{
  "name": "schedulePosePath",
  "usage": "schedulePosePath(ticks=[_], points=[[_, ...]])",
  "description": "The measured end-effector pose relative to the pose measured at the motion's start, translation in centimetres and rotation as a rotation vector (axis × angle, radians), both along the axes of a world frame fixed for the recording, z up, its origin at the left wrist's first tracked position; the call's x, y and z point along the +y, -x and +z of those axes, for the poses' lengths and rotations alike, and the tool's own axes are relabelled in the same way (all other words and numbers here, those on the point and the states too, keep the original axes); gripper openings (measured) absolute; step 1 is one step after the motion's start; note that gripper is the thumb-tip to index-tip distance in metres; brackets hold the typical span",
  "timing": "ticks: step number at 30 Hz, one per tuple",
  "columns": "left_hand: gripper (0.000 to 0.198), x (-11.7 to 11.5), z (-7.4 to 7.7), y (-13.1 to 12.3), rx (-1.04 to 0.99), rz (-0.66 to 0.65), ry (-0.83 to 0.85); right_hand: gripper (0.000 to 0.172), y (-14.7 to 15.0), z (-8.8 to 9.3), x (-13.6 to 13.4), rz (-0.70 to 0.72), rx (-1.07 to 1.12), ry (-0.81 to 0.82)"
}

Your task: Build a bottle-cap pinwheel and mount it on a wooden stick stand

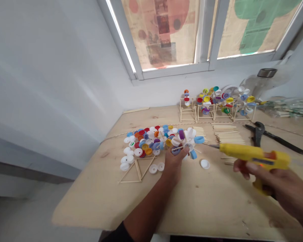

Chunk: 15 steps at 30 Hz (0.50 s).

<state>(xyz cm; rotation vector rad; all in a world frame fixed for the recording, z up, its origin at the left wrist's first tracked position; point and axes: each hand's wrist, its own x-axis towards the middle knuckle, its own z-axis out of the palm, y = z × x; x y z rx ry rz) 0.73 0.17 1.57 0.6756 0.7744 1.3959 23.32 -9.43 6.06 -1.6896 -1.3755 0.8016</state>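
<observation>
Pinching the cap wheel [185, 139] from below, the left hand [173, 164] holds it just above the table [192, 208], near the middle of the work surface. The thumb and the first fingers close on the sticks at the hub. How the other fingers lie behind it cannot be told. The cap wheel has thin wooden sticks radiating from the hub, with bottle caps at their ends (white, blue and purple are visible).

The right hand [275, 183] grips the glue gun [252, 155], with the fingers wrapped round the yellow handle. The nozzle points left at the cap wheel, and its tip is near a blue cap. Contact cannot be confirmed.

Surrounding items:
- A loose white cap [205, 164] lies on the table between the two hands.
- A cap pile [146, 143] in mixed colours lies just left of the cap wheel.
- A stick frame [135, 171], triangular, lies flat on the near side of the cap pile, with two white caps [157, 167] just beside it.
- A stick bundle [226, 134] lies on the far side of the glue gun.
- Black cutters [260, 132] lie to the right of the stick bundle.
- Finished wheels [217, 104] stand on stick stands along the far edge, under the window [171, 33].
- A clear bag [290, 107] lies at the far right.
</observation>
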Motion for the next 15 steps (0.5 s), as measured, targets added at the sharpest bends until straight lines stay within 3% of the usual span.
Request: schedulePosePath(ticks=[3, 6, 10, 15], points=[[0.03, 0.0, -0.1, 0.0, 0.007, -0.01, -0.008, 0.039, 1.2, -0.8, 0.4, 0.038, 0.021, 0.18], [0.031, 0.1, -0.2, 0.1, 0.012, -0.015, 0.011, 0.039, 0.5, -0.5, 0.5, 0.032, 0.043, 0.159], [0.033, 0.1, -0.1, 0.1, 0.005, 0.002, 0.031, 0.052, -2.3, 1.4, 0.2, -0.162, 0.122, 0.1], [0.034, 0.1, 0.2, 0.0, 0.001, 0.001, 0.044, 0.056, -6.6, 3.2, 0.0, -0.426, 0.224, -0.157]])
